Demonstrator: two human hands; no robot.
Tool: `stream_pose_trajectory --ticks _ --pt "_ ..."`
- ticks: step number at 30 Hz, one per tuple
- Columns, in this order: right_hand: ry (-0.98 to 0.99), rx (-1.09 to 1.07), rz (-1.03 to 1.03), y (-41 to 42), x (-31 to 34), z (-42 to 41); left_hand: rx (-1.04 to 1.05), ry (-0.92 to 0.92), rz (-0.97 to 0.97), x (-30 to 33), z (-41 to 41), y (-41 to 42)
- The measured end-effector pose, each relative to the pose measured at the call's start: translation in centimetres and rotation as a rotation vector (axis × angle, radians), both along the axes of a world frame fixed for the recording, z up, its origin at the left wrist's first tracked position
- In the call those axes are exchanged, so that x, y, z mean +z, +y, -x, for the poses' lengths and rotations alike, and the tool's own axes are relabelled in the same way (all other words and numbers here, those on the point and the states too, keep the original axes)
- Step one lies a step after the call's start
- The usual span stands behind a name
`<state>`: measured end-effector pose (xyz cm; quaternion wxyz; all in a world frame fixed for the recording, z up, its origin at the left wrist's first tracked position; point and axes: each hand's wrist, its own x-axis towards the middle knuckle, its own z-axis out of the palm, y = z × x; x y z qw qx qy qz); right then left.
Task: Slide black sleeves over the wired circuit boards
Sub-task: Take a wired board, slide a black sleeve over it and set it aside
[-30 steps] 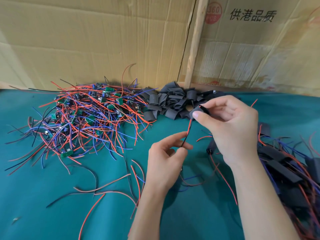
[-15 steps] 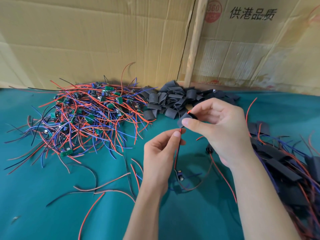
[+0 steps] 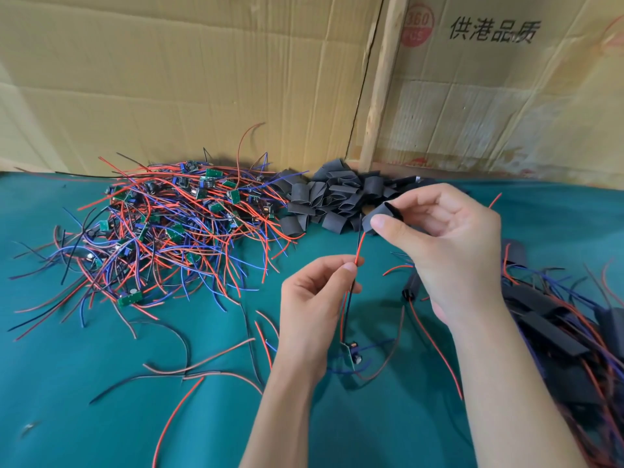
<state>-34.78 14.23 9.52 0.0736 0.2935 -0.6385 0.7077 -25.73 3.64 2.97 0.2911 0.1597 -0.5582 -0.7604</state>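
Now the left hand (image 3: 314, 298) pinches the red and black wires (image 3: 358, 251) higher than a moment ago, so the circuit board (image 3: 351, 354) dangles clear of the bench (image 3: 84, 400). Above it, the right hand (image 3: 449, 238) grips a black sleeve (image 3: 380, 216) at the wire tips, near the sleeve pile (image 3: 334, 201) along the bench's far edge.

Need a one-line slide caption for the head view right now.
Right hand holds a black sleeve while left hand feeds in the wires of a dangling circuit board.
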Motion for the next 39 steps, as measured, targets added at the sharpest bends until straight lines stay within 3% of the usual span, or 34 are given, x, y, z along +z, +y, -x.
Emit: stream_pose_trajectory --ticks 17,28,39 --pt "0.009 0.015 -0.003 0.1 0.3 -0.1 -0.001 -0.077 0.068 0.1 0.0 0.0" --pt "-0.101 0.067 -0.329 0.8 -0.1 0.2 -0.016 -0.028 0.156 -0.5 0.0 -0.5" --pt "-0.245 0.272 -0.442 0.0 -1.3 -0.3 0.114 -0.093 0.005 -0.8 0.6 -0.3"
